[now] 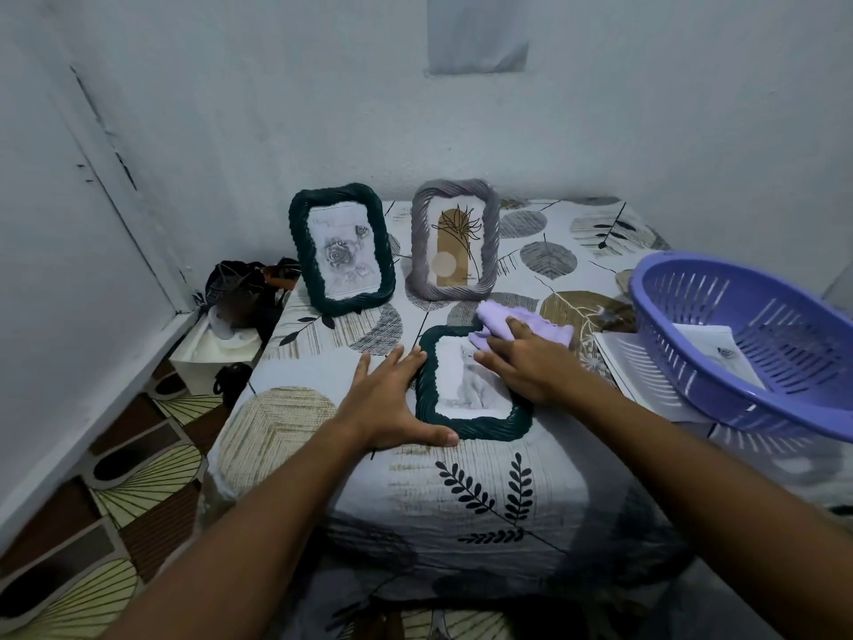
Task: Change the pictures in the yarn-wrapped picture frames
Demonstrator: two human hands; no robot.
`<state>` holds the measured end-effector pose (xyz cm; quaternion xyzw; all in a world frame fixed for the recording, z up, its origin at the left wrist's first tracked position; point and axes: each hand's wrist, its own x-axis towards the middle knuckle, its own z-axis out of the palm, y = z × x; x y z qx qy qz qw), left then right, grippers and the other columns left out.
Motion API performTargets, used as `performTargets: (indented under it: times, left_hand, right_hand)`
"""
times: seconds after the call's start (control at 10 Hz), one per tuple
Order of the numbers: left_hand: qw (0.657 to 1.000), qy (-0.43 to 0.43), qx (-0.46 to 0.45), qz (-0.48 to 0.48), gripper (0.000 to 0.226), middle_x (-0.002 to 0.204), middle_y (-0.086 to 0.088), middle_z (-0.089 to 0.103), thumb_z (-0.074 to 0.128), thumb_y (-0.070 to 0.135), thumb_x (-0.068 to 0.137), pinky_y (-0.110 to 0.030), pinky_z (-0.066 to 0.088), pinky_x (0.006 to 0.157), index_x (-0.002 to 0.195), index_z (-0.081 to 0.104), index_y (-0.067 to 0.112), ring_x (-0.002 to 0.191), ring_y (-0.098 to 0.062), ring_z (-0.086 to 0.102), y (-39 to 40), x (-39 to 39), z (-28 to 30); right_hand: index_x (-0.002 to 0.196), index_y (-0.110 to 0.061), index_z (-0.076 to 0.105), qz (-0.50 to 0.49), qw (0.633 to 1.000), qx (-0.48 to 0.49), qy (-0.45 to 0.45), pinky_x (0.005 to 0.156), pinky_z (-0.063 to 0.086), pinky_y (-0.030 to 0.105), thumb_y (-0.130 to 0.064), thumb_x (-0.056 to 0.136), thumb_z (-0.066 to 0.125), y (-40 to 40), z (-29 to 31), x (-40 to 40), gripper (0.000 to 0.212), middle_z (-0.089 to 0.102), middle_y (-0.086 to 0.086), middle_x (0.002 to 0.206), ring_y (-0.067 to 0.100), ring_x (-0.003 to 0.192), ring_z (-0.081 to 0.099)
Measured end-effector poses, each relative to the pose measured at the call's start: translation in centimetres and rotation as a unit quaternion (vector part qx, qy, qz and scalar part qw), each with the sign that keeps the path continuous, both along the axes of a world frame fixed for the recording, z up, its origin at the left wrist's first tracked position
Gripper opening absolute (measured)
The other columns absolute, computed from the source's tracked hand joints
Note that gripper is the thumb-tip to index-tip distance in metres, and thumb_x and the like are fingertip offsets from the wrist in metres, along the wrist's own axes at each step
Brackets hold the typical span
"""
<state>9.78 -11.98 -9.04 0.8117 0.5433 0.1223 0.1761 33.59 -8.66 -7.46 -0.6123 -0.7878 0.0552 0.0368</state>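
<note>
A: Flat frame position?
B: A dark green yarn-wrapped picture frame with a grey cat picture (pixel 471 429) is laid flat near the front of the tabletop, which is covered by a leaf-print cloth (pixel 461 491).

A: Hands?
B: The frame's left edge is touched by the left hand (pixel 392 404), fingers straight and spread, thumb laid along the bottom left corner. A lilac cloth (pixel 521 323) is pressed onto the frame's upper right part by the right hand (pixel 521 362), fingers mostly straight over it; whether the cloth is pinched underneath cannot be told.

A: Other frames?
B: A second dark green yarn-wrapped frame with a rose drawing (pixel 341 249) is stood upright behind, at the left. A grey yarn-wrapped frame with a tan botanical print (pixel 454 240) is stood just beside it, at the right.

A: Rest?
B: A purple slotted plastic basket (pixel 757 344) is seen at the right, tilted, with a paper inside (pixel 720 351). White printed sheets (pixel 641 376) are lain partly under it. Dark items on a white box (pixel 244 297) are seen left of the tabletop, blurred. A patterned floor (pixel 115 478) is seen below.
</note>
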Motion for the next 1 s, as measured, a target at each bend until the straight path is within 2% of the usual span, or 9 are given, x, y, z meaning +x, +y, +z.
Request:
performTargets:
  times: [0.2, 0.3, 0.5, 0.6, 0.7, 0.8, 0.9, 1.0]
  left_hand:
    - [1.000, 0.000, 0.000, 0.004, 0.137, 0.161, 0.003, 0.013, 0.055, 0.091, 0.040, -0.046, -0.008, 0.119, 0.153, 0.017, 0.024, 0.147, -0.009, 0.003, -0.1, 0.1, 0.1]
    - [1.000, -0.002, 0.000, 0.008, 0.138, 0.161, 0.003, 0.013, 0.052, 0.092, 0.039, -0.044, -0.009, 0.119, 0.153, 0.017, 0.024, 0.147, -0.010, 0.003, -0.2, 0.2, 0.2]
    - [1.000, -0.004, 0.006, 0.008, 0.138, 0.161, 0.004, 0.014, 0.050, 0.094, 0.038, -0.045, -0.008, 0.119, 0.153, 0.018, 0.023, 0.147, -0.009, 0.004, -0.1, 0.2, 0.0]
    - [1.000, -0.006, 0.006, 0.008, 0.138, 0.161, 0.004, 0.014, 0.051, 0.093, 0.039, -0.044, -0.008, 0.119, 0.153, 0.018, 0.023, 0.147, -0.008, 0.004, -0.2, 0.2, 0.0]
    - [1.000, -0.007, 0.004, 0.008, 0.136, 0.160, 0.003, 0.015, 0.056, 0.091, 0.040, -0.044, -0.009, 0.119, 0.153, 0.019, 0.024, 0.147, -0.010, 0.005, -0.1, 0.2, 0.0]
    - [1.000, -0.009, -0.007, 0.005, 0.136, 0.161, 0.003, 0.013, 0.060, 0.090, 0.041, -0.045, -0.009, 0.119, 0.153, 0.018, 0.024, 0.147, -0.011, 0.004, -0.2, 0.1, 0.2]
    - [1.000, -0.011, -0.018, 0.010, 0.132, 0.161, 0.003, 0.011, 0.070, 0.081, 0.047, -0.044, -0.010, 0.119, 0.153, 0.017, 0.024, 0.147, -0.013, 0.001, -0.5, 0.2, 0.7]
    - [1.000, -0.007, -0.016, 0.013, 0.125, 0.161, 0.003, 0.010, 0.073, 0.074, 0.054, -0.043, -0.011, 0.119, 0.153, 0.016, 0.024, 0.147, -0.014, 0.000, -0.7, 0.4, 0.9]
  right_hand:
    - [0.133, -0.031, 0.051, 0.009, 0.999, -0.013, 0.045, 0.105, 0.030, 0.042, -0.061, 0.096, 0.024, -0.7, -0.4, 0.2, 0.055, 0.035, 0.015, 0.142, 0.031, 0.130, 0.038]
    - [0.135, -0.032, 0.051, 0.037, 0.998, -0.017, 0.055, 0.107, 0.029, 0.042, -0.057, 0.097, 0.027, -2.9, -0.1, 0.7, 0.051, 0.029, 0.013, 0.149, 0.026, 0.141, 0.025]
    - [0.133, -0.036, 0.054, 0.065, 0.995, -0.037, 0.067, 0.107, 0.030, 0.039, -0.064, 0.090, 0.021, -7.5, 0.3, 1.0, 0.061, 0.016, 0.008, 0.159, 0.022, 0.146, 0.015]
    - [0.134, -0.034, 0.053, 0.062, 0.994, -0.042, 0.076, 0.110, 0.026, 0.035, -0.058, 0.094, 0.029, -8.8, 0.5, 0.9, 0.053, 0.011, 0.005, 0.161, 0.017, 0.148, 0.008]
    - [0.136, -0.036, 0.050, 0.065, 0.995, -0.040, 0.062, 0.110, 0.027, 0.038, -0.059, 0.094, 0.027, -8.6, 0.5, 1.0, 0.053, 0.011, 0.005, 0.161, 0.017, 0.148, 0.008]
    - [0.138, -0.040, 0.046, 0.060, 0.997, -0.033, 0.043, 0.109, 0.031, 0.045, -0.060, 0.094, 0.023, -7.3, 0.5, 1.1, 0.053, 0.015, 0.008, 0.160, 0.021, 0.147, 0.013]
    - [0.138, -0.038, 0.045, 0.032, 0.999, -0.014, 0.038, 0.107, 0.033, 0.049, -0.058, 0.097, 0.021, -5.2, 0.5, 0.7, 0.052, 0.021, 0.013, 0.157, 0.026, 0.142, 0.028]
    - [0.137, -0.034, 0.048, -0.008, 1.000, 0.001, 0.018, 0.103, 0.034, 0.047, -0.057, 0.098, 0.023, -2.3, 0.7, -0.2, 0.052, 0.029, 0.016, 0.152, 0.029, 0.135, 0.037]
